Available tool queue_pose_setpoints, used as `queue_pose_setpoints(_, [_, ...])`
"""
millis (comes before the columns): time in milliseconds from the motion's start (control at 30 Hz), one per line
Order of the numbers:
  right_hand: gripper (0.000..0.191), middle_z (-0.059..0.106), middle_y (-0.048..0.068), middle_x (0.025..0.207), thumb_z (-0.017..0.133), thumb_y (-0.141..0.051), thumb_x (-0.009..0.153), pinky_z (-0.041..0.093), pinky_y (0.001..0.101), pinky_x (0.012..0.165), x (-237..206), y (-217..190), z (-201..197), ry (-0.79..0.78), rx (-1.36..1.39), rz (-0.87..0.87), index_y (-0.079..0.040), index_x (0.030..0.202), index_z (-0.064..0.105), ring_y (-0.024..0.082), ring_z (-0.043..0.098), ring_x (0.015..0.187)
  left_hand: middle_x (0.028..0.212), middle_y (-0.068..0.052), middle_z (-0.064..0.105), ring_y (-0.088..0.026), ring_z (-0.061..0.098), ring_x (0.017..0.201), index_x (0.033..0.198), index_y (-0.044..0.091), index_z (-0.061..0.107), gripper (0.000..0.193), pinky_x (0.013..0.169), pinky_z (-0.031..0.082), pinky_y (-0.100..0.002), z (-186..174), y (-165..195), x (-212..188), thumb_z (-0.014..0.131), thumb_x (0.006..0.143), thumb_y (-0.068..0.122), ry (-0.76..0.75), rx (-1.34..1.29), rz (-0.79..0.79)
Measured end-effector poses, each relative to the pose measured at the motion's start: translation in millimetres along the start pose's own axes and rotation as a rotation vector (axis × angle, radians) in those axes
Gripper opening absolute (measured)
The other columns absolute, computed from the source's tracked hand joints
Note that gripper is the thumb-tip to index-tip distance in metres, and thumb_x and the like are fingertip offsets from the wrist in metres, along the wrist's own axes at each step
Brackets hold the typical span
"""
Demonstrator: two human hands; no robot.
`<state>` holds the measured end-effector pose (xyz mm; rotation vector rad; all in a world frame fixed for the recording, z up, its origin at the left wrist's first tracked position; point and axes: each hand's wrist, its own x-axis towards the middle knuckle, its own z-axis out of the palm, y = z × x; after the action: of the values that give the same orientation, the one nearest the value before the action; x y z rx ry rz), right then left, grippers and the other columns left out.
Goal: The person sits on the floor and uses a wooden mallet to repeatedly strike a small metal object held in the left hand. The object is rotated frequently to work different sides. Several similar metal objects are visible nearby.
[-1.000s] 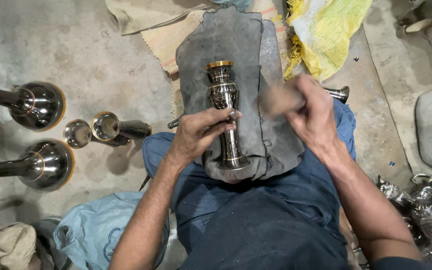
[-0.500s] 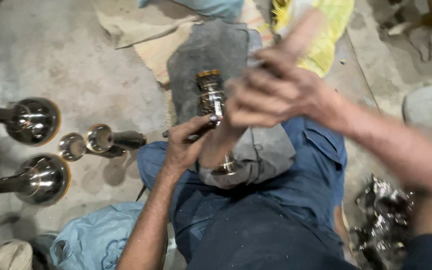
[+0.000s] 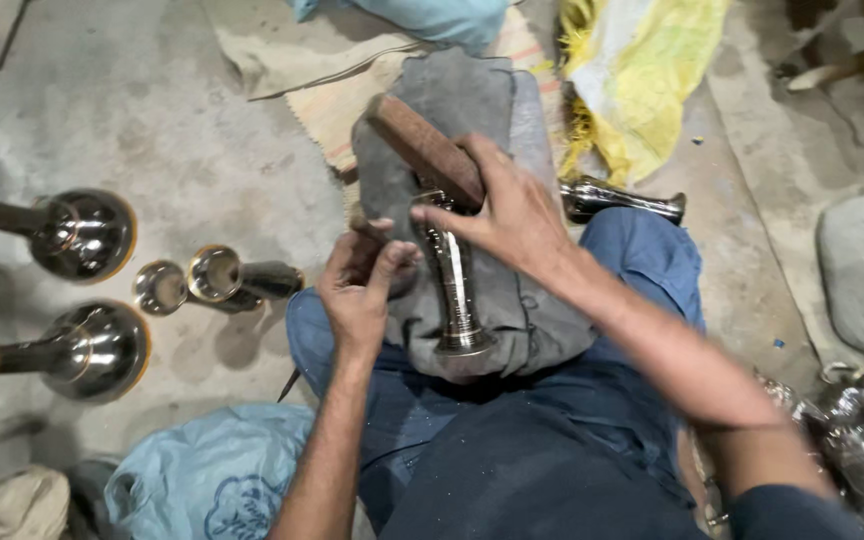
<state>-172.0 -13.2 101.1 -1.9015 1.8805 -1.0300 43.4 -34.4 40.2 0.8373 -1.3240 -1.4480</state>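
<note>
Right hand (image 3: 517, 215) clamped round wooden handle (image 3: 422, 148), raised over the work. Left hand (image 3: 362, 285) curled, fingertips pinched on a thin tool, barely visible, set against metal stem (image 3: 452, 280). Stem lying on grey pad (image 3: 472, 110) across lap, base toward body, top hidden under right hand. Work looks mid-way: stem shiny, patterned near top, how much is left not clear from this view. To the left on floor: two big round-bowled pieces (image 3: 82, 235) (image 3: 92, 350), two small cups (image 3: 217, 275) (image 3: 159, 287). Another stem (image 3: 622, 200) beside right knee. Yellow sack (image 3: 642, 70) beyond, blue bag (image 3: 202, 480) by left leg, heap of shiny parts (image 3: 852, 440) at lower right.
</note>
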Motion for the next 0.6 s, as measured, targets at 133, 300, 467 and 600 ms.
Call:
queue_pose_setpoints(133, [0.102, 0.066, 0.027, 0.125, 0.087, -0.063, 0.077, 0.059, 0.0502, 0.09, -4, 7, 27, -0.037, -0.016, 0.188, -0.008, 0.149, 0.04, 0.041, 0.071, 0.111, 0.098, -0.007, 0.076, -0.016, 0.076, 0.09, 0.127, 0.0, 0.063, 0.03, 0.078, 0.064, -0.027, -4, 6, -4, 0.071, 0.102, 0.012, 0.116, -0.003, 0.031])
queue_pose_setpoints(300, [0.109, 0.063, 0.026, 0.13, 0.088, -0.052, 0.081, 0.059, 0.0445, 0.074, -3, 22, 21, -0.095, 0.266, 0.231, -0.007, 0.16, 0.028, 0.035, 0.07, 0.1, 0.099, -0.008, 0.076, -0.016, 0.076, 0.091, 0.13, -0.001, 0.063, 0.032, 0.078, 0.066, -0.029, 7, 7, -7, 0.071, 0.101, 0.01, 0.072, 0.024, 0.028])
queue_pose_setpoints(467, [0.089, 0.065, 0.015, 0.127, 0.082, -0.037, 0.088, 0.059, 0.0261, 0.056, -3, 23, 8, -0.217, 0.787, 0.214, -0.003, 0.156, 0.035, 0.015, 0.069, 0.088, 0.111, -0.007, 0.076, -0.014, 0.077, 0.095, 0.131, 0.003, 0.062, 0.037, 0.083, 0.068, -0.03, 38, 9, -10, 0.074, 0.096, 0.01, 0.045, -0.035, 0.039])
queue_pose_setpoints(600, [0.081, 0.071, 0.011, 0.118, 0.074, -0.037, 0.091, 0.056, 0.0306, 0.056, -16, 17, -1, -0.227, 0.461, 0.396, -0.008, 0.156, 0.036, 0.021, 0.066, 0.065, 0.109, -0.008, 0.079, -0.015, 0.077, 0.096, 0.125, 0.005, 0.071, 0.033, 0.084, 0.063, -0.029, 50, 15, -18, 0.081, 0.094, 0.01, 0.026, 0.418, 0.234])
